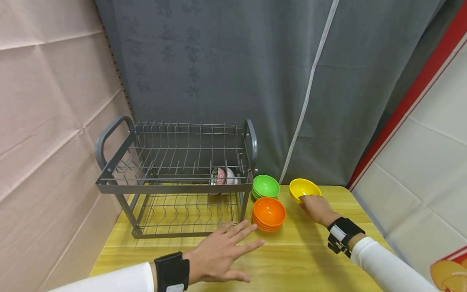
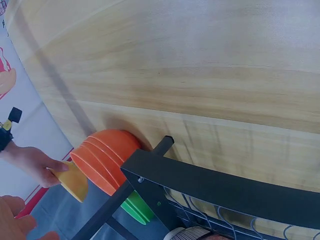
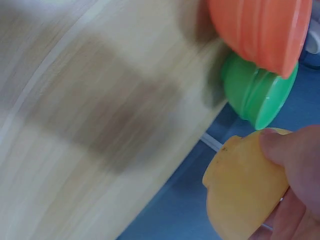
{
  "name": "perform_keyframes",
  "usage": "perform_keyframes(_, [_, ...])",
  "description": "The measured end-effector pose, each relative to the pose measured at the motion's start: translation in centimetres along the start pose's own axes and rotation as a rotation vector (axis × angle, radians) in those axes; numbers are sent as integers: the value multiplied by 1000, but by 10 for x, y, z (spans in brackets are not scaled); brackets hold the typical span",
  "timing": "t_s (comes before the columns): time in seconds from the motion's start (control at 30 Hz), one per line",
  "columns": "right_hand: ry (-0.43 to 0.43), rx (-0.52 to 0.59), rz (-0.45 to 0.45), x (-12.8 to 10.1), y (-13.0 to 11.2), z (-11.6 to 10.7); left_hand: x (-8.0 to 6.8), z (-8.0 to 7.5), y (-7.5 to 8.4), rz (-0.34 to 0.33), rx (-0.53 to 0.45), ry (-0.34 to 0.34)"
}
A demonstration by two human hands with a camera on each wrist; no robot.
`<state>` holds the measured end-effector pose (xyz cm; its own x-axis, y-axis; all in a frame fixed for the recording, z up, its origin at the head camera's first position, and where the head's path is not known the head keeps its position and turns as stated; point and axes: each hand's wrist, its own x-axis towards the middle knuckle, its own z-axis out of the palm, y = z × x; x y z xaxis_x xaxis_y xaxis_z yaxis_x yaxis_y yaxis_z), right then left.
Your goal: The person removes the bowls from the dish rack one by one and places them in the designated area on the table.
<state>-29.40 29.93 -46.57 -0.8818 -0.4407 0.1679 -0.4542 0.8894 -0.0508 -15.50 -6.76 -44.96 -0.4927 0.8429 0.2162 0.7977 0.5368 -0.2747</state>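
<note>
The right hand pinches the near rim of a yellow bowl, with the thumb pressed against the outer wall and the fingers over the inner side. The bowl is at the far right of the wooden table, near the dark grey curtain, and in the right wrist view its foot ring shows, off the tabletop. The left hand holds nothing — its fingers are spread, palm down, in front of the two-tier dish rack. Between the rack and the yellow bowl are two nested stacks: orange bowls nearer the person, green bowls just behind them, close beside the rack's right end. Through the rack's wires, a few patterned dishes show on edge toward the right. Each wrist wears a black strap below a white sleeve.
</note>
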Motion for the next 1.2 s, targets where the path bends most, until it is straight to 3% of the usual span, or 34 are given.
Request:
perform_keyframes(0.27, [-49,5,26,13,8,28,-1,3,3,17,-66,-40])
perform_keyframes(0.67, [-124,32,73,15,10,60,-2,6,3,33,-55,-37])
perform_keyframes(1.2, [-156,46,128,12,11,75,-2,7,3,35,-52,-38])
